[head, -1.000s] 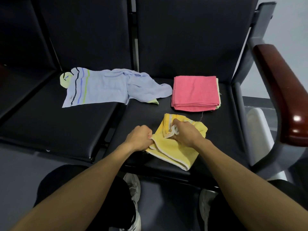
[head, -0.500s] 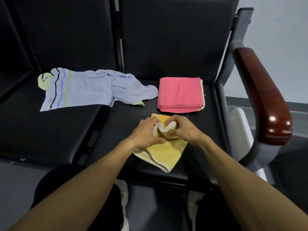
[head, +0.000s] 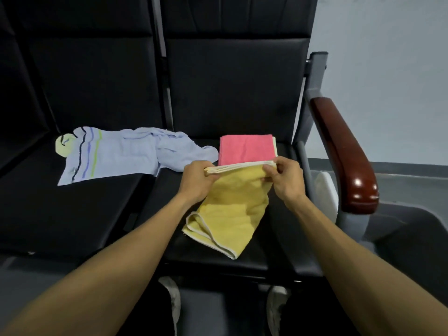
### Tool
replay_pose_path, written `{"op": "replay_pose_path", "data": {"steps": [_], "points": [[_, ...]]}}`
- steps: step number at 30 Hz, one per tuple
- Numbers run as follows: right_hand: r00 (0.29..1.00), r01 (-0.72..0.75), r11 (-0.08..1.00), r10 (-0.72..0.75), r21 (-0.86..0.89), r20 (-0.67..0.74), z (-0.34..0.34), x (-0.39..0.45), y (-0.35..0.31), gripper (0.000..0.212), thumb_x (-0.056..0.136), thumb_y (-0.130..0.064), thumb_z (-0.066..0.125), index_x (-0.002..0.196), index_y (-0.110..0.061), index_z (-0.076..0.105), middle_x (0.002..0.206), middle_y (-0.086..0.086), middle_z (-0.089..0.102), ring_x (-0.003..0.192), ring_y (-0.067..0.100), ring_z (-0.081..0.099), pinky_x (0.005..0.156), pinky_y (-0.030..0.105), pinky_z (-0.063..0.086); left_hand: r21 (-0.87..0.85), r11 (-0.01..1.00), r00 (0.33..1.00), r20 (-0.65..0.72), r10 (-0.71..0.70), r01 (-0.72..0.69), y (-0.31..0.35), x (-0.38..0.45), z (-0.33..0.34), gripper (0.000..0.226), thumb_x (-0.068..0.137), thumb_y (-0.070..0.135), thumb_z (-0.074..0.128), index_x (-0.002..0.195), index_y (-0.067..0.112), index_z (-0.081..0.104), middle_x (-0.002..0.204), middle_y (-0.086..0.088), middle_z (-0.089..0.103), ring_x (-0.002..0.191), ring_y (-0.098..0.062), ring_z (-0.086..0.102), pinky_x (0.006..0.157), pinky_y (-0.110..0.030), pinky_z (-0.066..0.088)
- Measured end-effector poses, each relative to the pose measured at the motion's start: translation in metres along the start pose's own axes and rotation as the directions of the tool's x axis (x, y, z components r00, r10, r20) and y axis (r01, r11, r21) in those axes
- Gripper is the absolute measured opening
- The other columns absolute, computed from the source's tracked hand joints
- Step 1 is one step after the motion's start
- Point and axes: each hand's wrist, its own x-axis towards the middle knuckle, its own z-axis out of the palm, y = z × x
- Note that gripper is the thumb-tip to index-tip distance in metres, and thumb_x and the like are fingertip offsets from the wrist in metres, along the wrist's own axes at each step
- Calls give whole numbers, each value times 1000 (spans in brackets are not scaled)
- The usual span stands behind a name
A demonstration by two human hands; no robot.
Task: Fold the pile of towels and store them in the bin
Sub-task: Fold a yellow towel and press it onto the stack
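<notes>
A yellow towel [head: 232,204] with a white hem hangs from both my hands over the right black seat, its lower part still lying folded on the cushion. My left hand [head: 197,179] pinches the hem's left end and my right hand [head: 284,177] pinches its right end, the hem stretched between them. Behind the hands lies a folded pink towel [head: 246,151] on top of a pale one. A rumpled light-blue striped towel [head: 121,154] sprawls across the left seat and the gap between the seats. A white bin [head: 326,190] shows partly behind the armrest post.
The seat row has tall black backrests [head: 232,81]. A dark red wooden armrest [head: 344,151] on a grey metal post bounds the right seat. My shoes [head: 173,301] show on the floor under the seat's front edge. A pale wall lies to the right.
Both hands have lifted the yellow towel's white hem off the cushion and moved apart, stretching it out in front of the pink towel. The camera has shifted leftward and nearer.
</notes>
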Motion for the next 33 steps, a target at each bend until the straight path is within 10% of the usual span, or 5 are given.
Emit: {"op": "replay_pose_path", "data": {"steps": [18, 33], "points": [[893, 391, 902, -419, -182, -162, -91, -47, -201, 14, 102, -19, 55, 93, -9, 57, 79, -6, 60, 71, 6, 54, 55, 13, 41, -76, 945, 904, -324, 280, -319, 148, -39, -148, 13, 98, 12, 61, 88, 10, 54, 73, 3, 57, 66, -8, 51, 55, -16, 39], [963, 184, 980, -196, -78, -187, -50, -38, -133, 15, 101, -24, 55, 91, -14, 61, 79, -6, 59, 72, 4, 54, 60, 19, 36, -152, 961, 950, -249, 189, -231, 89, -27, -90, 24, 99, 22, 61, 77, 20, 50, 69, 8, 53, 64, -4, 47, 57, -22, 34]]}}
